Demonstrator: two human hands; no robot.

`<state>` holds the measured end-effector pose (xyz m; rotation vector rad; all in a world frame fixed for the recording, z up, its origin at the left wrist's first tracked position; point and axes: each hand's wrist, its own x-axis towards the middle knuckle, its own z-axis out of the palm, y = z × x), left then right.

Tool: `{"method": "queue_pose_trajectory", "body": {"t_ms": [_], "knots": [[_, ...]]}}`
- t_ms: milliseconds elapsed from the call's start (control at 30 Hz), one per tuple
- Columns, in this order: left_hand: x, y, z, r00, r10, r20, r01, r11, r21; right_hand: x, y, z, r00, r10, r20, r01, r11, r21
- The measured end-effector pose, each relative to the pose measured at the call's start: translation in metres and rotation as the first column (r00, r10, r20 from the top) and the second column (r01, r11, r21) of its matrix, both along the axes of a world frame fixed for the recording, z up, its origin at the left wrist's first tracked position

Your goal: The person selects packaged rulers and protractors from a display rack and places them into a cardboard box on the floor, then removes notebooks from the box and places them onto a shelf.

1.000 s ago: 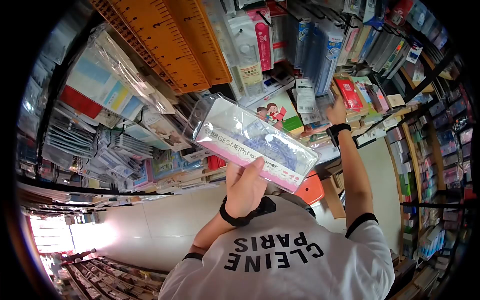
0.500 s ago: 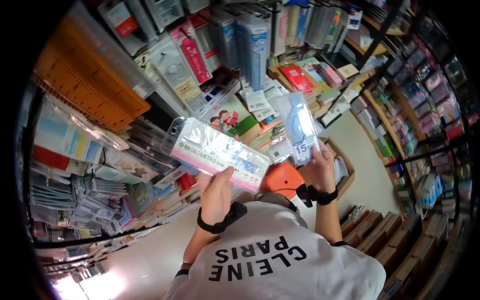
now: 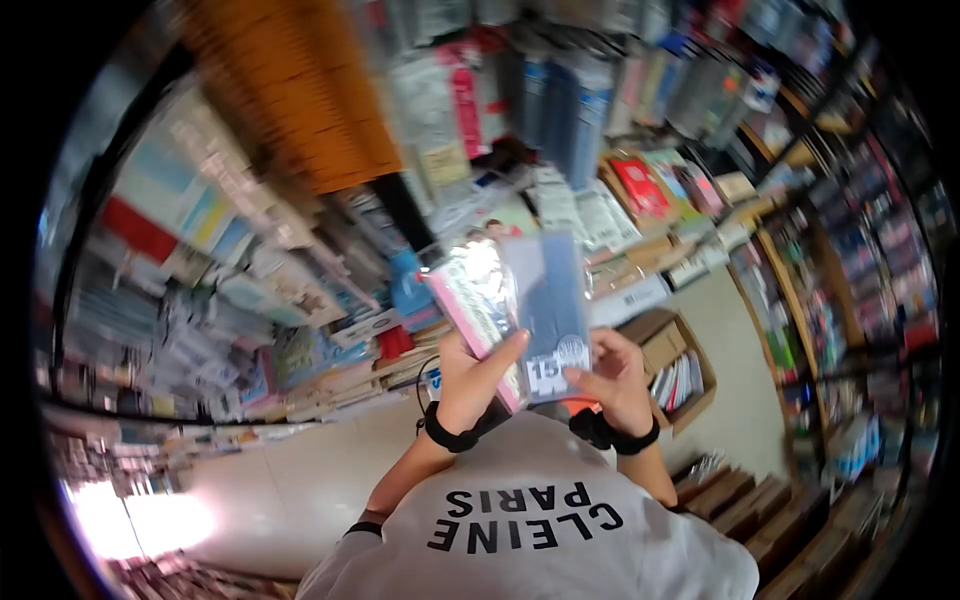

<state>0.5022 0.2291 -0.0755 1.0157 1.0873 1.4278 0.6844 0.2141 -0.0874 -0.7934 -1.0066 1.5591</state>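
A clear package with a pink band (image 3: pixel 465 305) stands tilted in my left hand (image 3: pixel 475 380), whose thumb lies across its front. Right beside it and partly over its edge is a bluish clear packet with a "15" label (image 3: pixel 550 290). My right hand (image 3: pixel 615 380) grips this packet at its lower right corner, thumb on the label. Both packages are held close together in front of my chest. Black bands are on both wrists.
Large orange rulers (image 3: pixel 310 90) hang at the upper left. Hanging blue packets (image 3: pixel 575 115) and a red packet (image 3: pixel 640 188) are behind the hands. An open cardboard box (image 3: pixel 708 385) sits at the right, with shelves of goods farther right.
The two packages, apart before, are now side by side. My right hand has moved inward with the blue packet, and the pink-banded package has turned more upright. The view has shifted.
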Motion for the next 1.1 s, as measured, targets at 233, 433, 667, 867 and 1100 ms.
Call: {"method": "queue_pose_trajectory", "body": {"t_ms": [233, 433, 667, 867, 1100], "knots": [[-0.081, -0.06, 0.024, 0.975, -0.021, -0.219, 0.024, 1.0, 0.013, -0.062, 0.006, 0.014, 0.906, 0.328, 0.267, -0.351, 0.935, 0.042], [-0.169, -0.116, 0.027, 0.911, 0.339, -0.235, -0.312, 0.939, 0.146, -0.174, 0.012, 0.024, 0.76, 0.588, 0.276, -0.64, 0.75, 0.165], [-0.318, -0.199, 0.01, 0.845, 0.527, -0.095, -0.512, 0.846, 0.148, -0.35, -0.054, 0.031, 0.713, 0.631, 0.306, -0.695, 0.693, 0.192], [-0.465, -0.249, 0.011, 0.497, 0.796, 0.345, -0.813, 0.566, -0.133, -0.542, -0.069, 0.093, 0.826, 0.487, 0.284, -0.564, 0.696, 0.444], [-0.578, -0.312, -0.01, 0.406, 0.871, 0.276, -0.885, 0.45, -0.119, -0.714, -0.044, 0.193, 0.864, 0.463, 0.196, -0.468, 0.599, 0.649]]}}
